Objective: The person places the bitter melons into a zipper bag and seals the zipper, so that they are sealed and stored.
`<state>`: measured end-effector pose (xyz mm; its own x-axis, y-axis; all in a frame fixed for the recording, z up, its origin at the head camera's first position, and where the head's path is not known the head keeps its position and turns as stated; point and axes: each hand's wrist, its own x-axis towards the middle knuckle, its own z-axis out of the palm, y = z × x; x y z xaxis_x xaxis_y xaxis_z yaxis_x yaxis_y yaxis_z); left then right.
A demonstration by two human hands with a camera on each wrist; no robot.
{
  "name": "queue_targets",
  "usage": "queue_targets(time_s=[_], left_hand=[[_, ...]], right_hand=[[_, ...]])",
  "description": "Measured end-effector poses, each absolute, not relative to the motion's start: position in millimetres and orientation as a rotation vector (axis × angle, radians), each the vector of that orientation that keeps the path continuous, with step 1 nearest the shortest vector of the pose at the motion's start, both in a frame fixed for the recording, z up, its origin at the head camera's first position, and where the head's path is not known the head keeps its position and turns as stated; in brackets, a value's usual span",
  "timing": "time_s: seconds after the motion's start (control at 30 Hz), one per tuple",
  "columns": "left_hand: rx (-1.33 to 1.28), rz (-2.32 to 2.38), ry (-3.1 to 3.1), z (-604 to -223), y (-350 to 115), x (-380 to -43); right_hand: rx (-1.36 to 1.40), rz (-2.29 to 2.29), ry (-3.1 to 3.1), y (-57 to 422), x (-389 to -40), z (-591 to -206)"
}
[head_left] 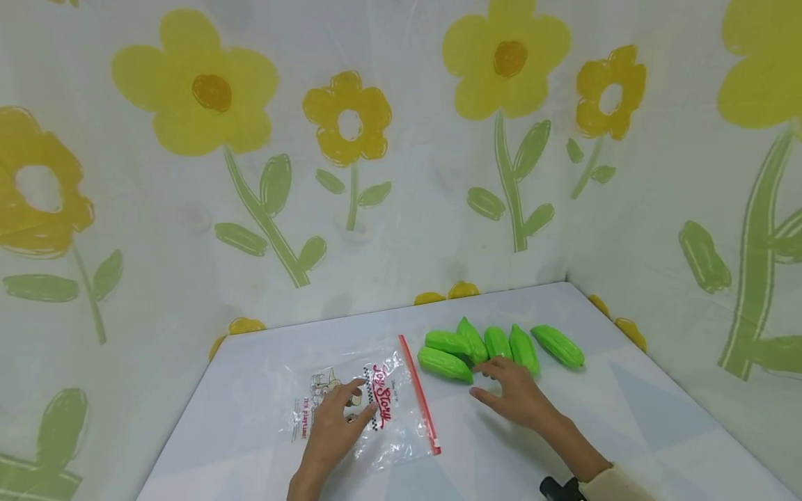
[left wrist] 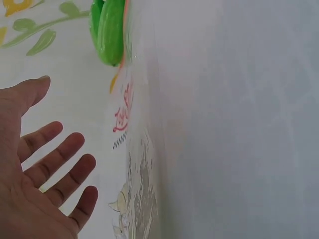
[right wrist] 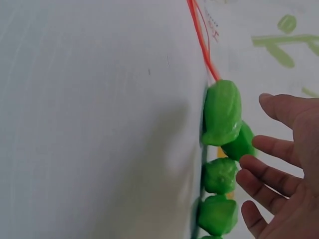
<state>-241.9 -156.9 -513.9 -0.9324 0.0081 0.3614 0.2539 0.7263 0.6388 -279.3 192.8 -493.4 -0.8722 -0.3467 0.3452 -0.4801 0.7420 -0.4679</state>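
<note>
A clear plastic zip bag (head_left: pixel 401 396) with a red zip strip and "Toy Story" print lies flat on the table. Over its middle hovers my left hand (head_left: pixel 335 428), fingers spread and holding nothing; in the left wrist view the left hand (left wrist: pixel 45 169) appears apart from the bag. Several bright green ridged, pod-shaped toy vegetables (head_left: pixel 445 364) lie grouped to the right of the bag. My right hand (head_left: pixel 516 396) is at their near side, fingers loosely bent and thumb apart. In the right wrist view nothing sits in the right hand (right wrist: pixel 284 174), and the nearest green vegetable (right wrist: pixel 223 112) stands beyond the fingertips.
The pale table (head_left: pixel 232 417) is backed by a white curtain (head_left: pixel 401 229) printed with yellow flowers, which also rises on both sides. One green vegetable (head_left: pixel 557 346) lies slightly apart at the right end of the group. A black strap (head_left: pixel 560 489) is on the right wrist.
</note>
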Motion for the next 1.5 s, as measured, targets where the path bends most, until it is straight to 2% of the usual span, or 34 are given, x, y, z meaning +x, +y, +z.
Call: queue_targets(time_s=[0.57, 0.77, 1.33, 1.5], left_hand=[[-0.256, -1.367, -2.544, -523, -133, -251], [-0.289, -1.393, -2.507, -528, -125, -253], [-0.318, -1.456, -2.52, -529, -102, -263], [-0.334, -1.45, -2.536, -532, -96, -266]], right_hand=[[0.678, 0.984, -2.699, 165, -283, -509], [0.64, 1.078, -2.734, 154, -285, -514], [0.787, 1.207, -2.694, 128, -297, -528], [0.741, 1.181, -2.727, 119, -300, -537]])
